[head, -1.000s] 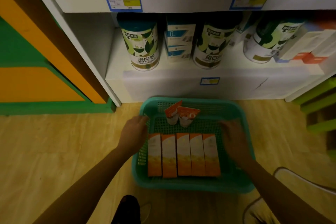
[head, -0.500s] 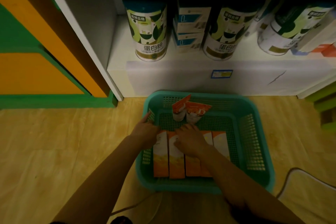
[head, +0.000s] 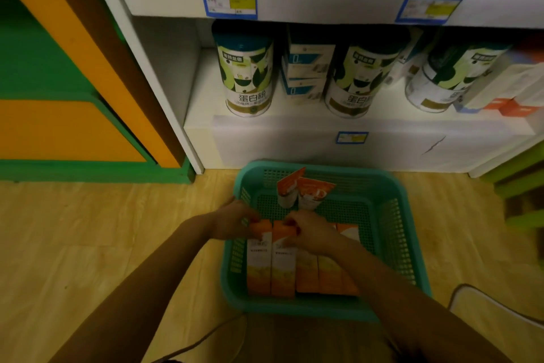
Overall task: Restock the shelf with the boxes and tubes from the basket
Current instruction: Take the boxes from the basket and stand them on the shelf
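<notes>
A teal plastic basket [head: 391, 233] stands on the wooden floor below a white shelf [head: 294, 139]. Several orange-and-white boxes [head: 326, 274] lie side by side in it, and two orange-and-white tubes [head: 306, 192] lean against its far wall. My left hand [head: 235, 220] grips the top end of the leftmost box [head: 259, 262]. My right hand [head: 309, 230] grips the top end of the second box [head: 283, 265]. Both boxes are tipped up at their far ends above the others.
The lowest shelf holds green-and-white canisters [head: 245, 74] and blue-and-white boxes [head: 306, 74], with orange-and-white boxes at far right. Blue price labels [head: 228, 2] mark the shelf edges. An orange-and-green cabinet [head: 59, 97] stands at the left. A cable [head: 471, 292] lies on the floor at the right.
My right hand moved from the basket's right side to the second box. Both hands closed on the two leftmost boxes and tipped up their far ends.
</notes>
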The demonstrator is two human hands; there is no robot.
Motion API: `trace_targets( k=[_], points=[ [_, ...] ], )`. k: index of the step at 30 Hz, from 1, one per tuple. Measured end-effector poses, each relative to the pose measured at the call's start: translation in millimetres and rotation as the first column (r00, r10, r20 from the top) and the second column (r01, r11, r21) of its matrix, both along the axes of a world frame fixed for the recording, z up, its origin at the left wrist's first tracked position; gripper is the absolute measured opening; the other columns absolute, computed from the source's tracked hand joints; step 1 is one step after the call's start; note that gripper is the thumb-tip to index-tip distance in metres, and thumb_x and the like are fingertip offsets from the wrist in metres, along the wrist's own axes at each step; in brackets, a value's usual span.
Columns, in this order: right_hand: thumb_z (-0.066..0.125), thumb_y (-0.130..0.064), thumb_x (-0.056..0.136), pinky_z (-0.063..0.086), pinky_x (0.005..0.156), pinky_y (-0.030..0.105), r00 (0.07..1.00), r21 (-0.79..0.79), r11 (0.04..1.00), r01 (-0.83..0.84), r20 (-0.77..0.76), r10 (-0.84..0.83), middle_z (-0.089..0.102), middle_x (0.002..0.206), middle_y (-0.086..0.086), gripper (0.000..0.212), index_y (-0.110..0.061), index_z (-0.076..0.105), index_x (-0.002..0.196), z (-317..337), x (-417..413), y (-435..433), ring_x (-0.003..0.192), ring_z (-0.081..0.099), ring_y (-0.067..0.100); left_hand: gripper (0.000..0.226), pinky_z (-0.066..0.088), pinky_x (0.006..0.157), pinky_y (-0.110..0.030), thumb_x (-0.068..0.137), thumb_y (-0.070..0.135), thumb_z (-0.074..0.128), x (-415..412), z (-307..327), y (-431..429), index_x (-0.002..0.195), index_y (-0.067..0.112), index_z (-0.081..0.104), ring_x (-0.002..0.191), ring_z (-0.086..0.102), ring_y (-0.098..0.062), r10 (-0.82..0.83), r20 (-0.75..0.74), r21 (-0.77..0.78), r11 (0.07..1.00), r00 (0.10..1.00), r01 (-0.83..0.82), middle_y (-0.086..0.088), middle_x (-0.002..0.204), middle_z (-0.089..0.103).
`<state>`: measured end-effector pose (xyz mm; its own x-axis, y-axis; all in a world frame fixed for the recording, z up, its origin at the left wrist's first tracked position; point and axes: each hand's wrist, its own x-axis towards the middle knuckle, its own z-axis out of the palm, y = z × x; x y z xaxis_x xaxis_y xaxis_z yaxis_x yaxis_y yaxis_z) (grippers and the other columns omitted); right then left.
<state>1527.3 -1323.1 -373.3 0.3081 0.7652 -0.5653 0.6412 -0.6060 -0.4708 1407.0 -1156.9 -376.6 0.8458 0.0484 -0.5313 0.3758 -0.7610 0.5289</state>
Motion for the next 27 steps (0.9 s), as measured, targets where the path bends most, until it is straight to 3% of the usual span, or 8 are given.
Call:
trace_targets(
  k=[4, 8, 12, 14, 16, 20, 23, 27],
  points=[
    [0.069, -0.032, 0.081, 0.045, 0.082, 0.027, 0.999, 0.083, 0.997, -0.006, -0.049, 0.011, 0.057, 0.123, 0.008, 0.046, -0.014, 0.052, 0.12, 41, 4, -1, 0.102, 0.055, 0.019, 0.032, 0.029, 0.092, -0.02, 0.083, 0.037, 0.061, -4, 45, 4, 0.106, 0.015, 0.067, 0.1, 0.051, -0.011, 0.042, 0.129, 0.05, 0.998, 0.991, -0.049, -0.001, 0.113, 0.066],
    [0.07, -0.033, 0.079, 0.05, 0.085, 0.029, 0.998, 0.179, 0.983, 0.036, -0.05, -0.027, 0.059, 0.12, 0.002, 0.044, -0.018, 0.054, 0.117, 109, 19, 10, 0.105, 0.058, 0.019, 0.033, 0.029, 0.069, -0.005, 0.083, 0.032, 0.064, -2, 119, 14, 0.108, 0.012, 0.066, 0.092, 0.046, -0.009, 0.103, 0.203, 0.062, 0.991, 0.974, -0.118, -0.001, 0.103, 0.063],
    [0.067, -0.029, 0.081, 0.05, 0.084, 0.026, 0.998, 0.292, 0.954, 0.062, -0.044, -0.051, 0.058, 0.115, -0.002, 0.035, -0.022, 0.053, 0.112, 196, 36, 23, 0.103, 0.057, 0.015, 0.021, 0.043, 0.076, -0.015, 0.082, 0.033, 0.065, -1, 203, 28, 0.102, 0.026, 0.062, 0.098, 0.048, -0.01, 0.196, 0.228, 0.018, 0.979, 0.954, -0.205, 0.009, 0.098, 0.054],
    [0.068, -0.029, 0.08, 0.045, 0.078, 0.019, 0.999, 0.354, 0.934, 0.041, -0.017, -0.037, 0.054, 0.107, -0.007, 0.034, -0.024, 0.054, 0.111, 242, 42, 29, 0.1, 0.054, 0.012, 0.023, 0.042, 0.071, -0.009, 0.081, 0.035, 0.065, 1, 249, 35, 0.102, 0.027, 0.063, 0.095, 0.05, -0.004, 0.186, 0.266, 0.051, 0.977, 0.946, -0.206, 0.005, 0.103, 0.057],
    [0.069, -0.029, 0.08, 0.04, 0.076, 0.019, 0.999, 0.418, 0.908, -0.005, 0.051, -0.019, 0.053, 0.104, -0.009, 0.032, -0.025, 0.055, 0.108, 283, 47, 34, 0.1, 0.055, 0.011, 0.019, 0.04, 0.065, -0.005, 0.081, 0.036, 0.065, 1, 298, 37, 0.097, 0.026, 0.063, 0.084, 0.052, 0.003, 0.153, 0.328, 0.101, 0.976, 0.932, -0.196, 0.01, 0.095, 0.058],
    [0.07, -0.031, 0.08, 0.044, 0.081, 0.022, 0.992, 0.499, 0.863, -0.081, 0.129, 0.018, 0.06, 0.114, -0.003, 0.036, -0.024, 0.055, 0.111, 355, 55, 42, 0.096, 0.055, 0.01, 0.02, 0.038, 0.06, -0.005, 0.081, 0.032, 0.066, -2, 382, 37, 0.094, 0.017, 0.066, 0.08, 0.05, 0.011, 0.106, 0.424, 0.185, 0.962, 0.899, -0.2, 0.002, 0.091, 0.063],
    [0.069, -0.031, 0.08, 0.045, 0.077, 0.018, 0.987, 0.536, 0.836, -0.117, 0.155, 0.039, 0.06, 0.114, -0.005, 0.036, -0.025, 0.055, 0.111, 399, 58, 45, 0.095, 0.055, 0.009, 0.023, 0.039, 0.059, -0.004, 0.082, 0.031, 0.065, -7, 431, 38, 0.1, 0.017, 0.065, 0.078, 0.049, 0.019, 0.093, 0.459, 0.212, 0.954, 0.884, -0.21, 0.015, 0.091, 0.059],
    [0.071, -0.032, 0.078, 0.049, 0.08, 0.02, 0.97, 0.605, 0.774, -0.186, 0.238, 0.047, 0.06, 0.105, -0.008, 0.035, -0.024, 0.058, 0.109, 454, 57, 44, 0.093, 0.059, 0.009, 0.025, 0.041, 0.063, -0.009, 0.076, 0.043, 0.065, -14, 484, 38, 0.098, 0.035, 0.056, 0.085, 0.049, 0.008, 0.078, 0.502, 0.28, 0.928, 0.861, -0.247, 0.013, 0.097, 0.057]
  ],
)
